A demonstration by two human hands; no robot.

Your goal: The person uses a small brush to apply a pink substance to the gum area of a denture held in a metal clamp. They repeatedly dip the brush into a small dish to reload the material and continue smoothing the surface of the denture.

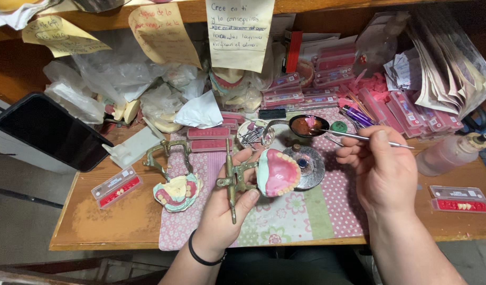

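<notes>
— What's the left hand (227, 203) got?

— It's closed around a brass hinged articulator (233, 182), long axis running near to far, carrying a pink wax denture with pale teeth (278, 172) that faces up and to the right, over the patterned pink-and-green mat (306, 214).

— And the right hand (383, 169)?

— Pinched on a thin metal pointed instrument (367, 138), lying left to right, its left end at a dark spoon holding reddish wax (306, 125).

— Anything beside them?

— A second articulator with a green-based model (174, 184) rests left on the mat.

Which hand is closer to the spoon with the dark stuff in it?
The right hand. It holds a thin metal tool whose tip reaches the spoon just up and left of it. The left hand sits lower, gripping the brass frame with the pink denture.
</notes>
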